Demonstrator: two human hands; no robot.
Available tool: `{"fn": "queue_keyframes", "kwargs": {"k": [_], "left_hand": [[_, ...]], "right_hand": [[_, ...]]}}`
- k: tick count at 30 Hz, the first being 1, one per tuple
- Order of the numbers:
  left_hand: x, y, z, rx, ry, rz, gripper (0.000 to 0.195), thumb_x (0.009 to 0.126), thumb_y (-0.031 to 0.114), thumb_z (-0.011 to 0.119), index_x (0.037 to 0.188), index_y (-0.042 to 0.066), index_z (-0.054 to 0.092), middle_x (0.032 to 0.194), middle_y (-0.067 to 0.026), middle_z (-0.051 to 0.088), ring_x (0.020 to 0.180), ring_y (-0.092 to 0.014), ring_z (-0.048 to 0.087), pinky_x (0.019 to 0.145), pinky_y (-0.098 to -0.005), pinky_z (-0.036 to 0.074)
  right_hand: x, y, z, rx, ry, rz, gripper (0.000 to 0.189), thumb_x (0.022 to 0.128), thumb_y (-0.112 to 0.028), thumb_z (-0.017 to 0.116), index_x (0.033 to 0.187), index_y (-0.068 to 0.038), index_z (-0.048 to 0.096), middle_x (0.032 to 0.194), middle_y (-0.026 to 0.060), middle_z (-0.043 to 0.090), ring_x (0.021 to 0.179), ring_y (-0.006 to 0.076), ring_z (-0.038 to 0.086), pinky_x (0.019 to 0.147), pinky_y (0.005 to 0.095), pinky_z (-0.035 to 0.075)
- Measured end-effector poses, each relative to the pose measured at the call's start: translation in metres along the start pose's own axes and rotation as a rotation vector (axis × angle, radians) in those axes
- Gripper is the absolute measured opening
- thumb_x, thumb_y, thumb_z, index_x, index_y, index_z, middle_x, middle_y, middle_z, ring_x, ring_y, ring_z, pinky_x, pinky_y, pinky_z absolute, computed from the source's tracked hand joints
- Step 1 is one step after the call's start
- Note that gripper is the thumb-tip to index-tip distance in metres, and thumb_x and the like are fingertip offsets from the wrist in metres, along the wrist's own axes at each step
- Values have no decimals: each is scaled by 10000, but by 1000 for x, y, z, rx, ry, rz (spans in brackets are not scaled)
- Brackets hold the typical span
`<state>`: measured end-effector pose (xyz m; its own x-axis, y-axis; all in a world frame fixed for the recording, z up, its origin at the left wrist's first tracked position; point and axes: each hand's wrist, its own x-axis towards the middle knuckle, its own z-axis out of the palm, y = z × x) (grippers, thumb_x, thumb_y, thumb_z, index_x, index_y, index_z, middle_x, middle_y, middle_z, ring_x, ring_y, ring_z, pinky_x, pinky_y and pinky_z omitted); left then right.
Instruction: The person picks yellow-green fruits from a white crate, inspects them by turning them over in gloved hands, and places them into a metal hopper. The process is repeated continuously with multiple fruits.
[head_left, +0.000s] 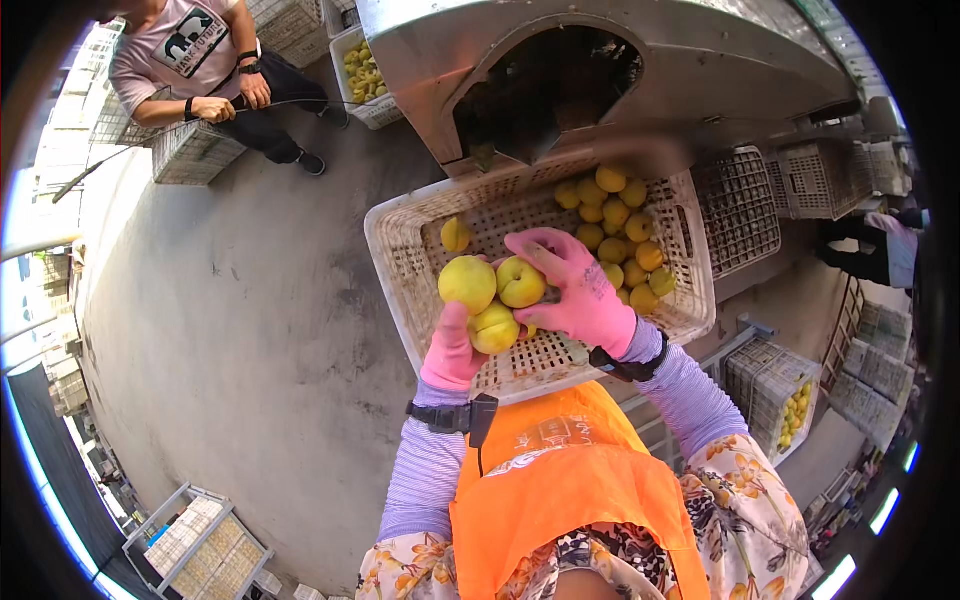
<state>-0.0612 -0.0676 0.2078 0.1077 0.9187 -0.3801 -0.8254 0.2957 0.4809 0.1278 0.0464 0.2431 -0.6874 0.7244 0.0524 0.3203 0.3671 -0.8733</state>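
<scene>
Both hands wear pink gloves and meet over a white plastic crate (499, 214). My left hand (454, 352) is shut around yellow peaches, its thumb against a large peach (466, 285) and a lower peach (493, 328); its other fingers are mostly hidden beneath. From the right, my right hand (581, 289) has its fingers and thumb around another peach (521, 283). Part of one more yellow fruit shows below that hand. Inside the crate, a single peach (455, 234) lies near the far left, and a group of several peaches (616, 214) fills the right end.
A metal machine (397, 67) with a dark opening (547, 82) stands against the crate's far side. At upper left, a person (191, 52) holds a thin rod near a crate of yellow fruit (364, 75). Crates (739, 210) stand rightward, one strapped stack (757, 382) containing fruit.
</scene>
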Motion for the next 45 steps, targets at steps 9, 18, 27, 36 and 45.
{"fn": "queue_keyframes", "kwargs": {"k": [9, 18, 27, 36, 45], "left_hand": [[14, 39, 47, 78, -25, 36, 903, 893, 527, 803, 1559, 79, 388, 1436, -124, 585, 1253, -278, 628, 1043, -415, 552], [28, 27, 55, 1205, 401, 590, 832, 801, 223, 922, 1499, -2, 528, 1300, -163, 679, 1143, -233, 681, 992, -359, 539], [14, 63, 94, 1613, 270, 857, 834, 729, 255, 911, 1452, 21, 568, 1117, -163, 692, 954, -364, 689, 819, -430, 566], [26, 55, 89, 911, 365, 645, 651, 894, 188, 806, 1455, 23, 520, 1243, -152, 669, 1072, -274, 679, 898, -367, 576], [38, 47, 59, -145, 151, 173, 602, 1062, 485, 597, 1472, 58, 491, 1268, -88, 646, 1205, -250, 632, 1038, -502, 555]], "right_hand": [[20, -50, -41, -290, 426, 18, 735, 634, -367, 930, 1253, -44, 702, 1412, 119, 587, 1292, 363, 547, 1078, 464, 453], [156, 35, -29, -732, 759, 146, 794, 738, -563, 842, 1312, -43, 668, 1340, 174, 628, 1163, 408, 605, 987, 511, 474], [22, -60, -35, 132, 136, 46, 907, 770, -329, 878, 1524, -9, 487, 1464, 232, 549, 1330, 393, 573, 1127, 446, 457], [83, -10, -19, -417, 707, 21, 762, 732, -403, 842, 1352, -13, 633, 1381, 221, 605, 1274, 418, 581, 1120, 494, 427], [143, 33, -41, -340, 669, -92, 880, 794, -552, 815, 1436, -9, 558, 1492, 239, 518, 1404, 455, 466, 1157, 536, 377]]}}
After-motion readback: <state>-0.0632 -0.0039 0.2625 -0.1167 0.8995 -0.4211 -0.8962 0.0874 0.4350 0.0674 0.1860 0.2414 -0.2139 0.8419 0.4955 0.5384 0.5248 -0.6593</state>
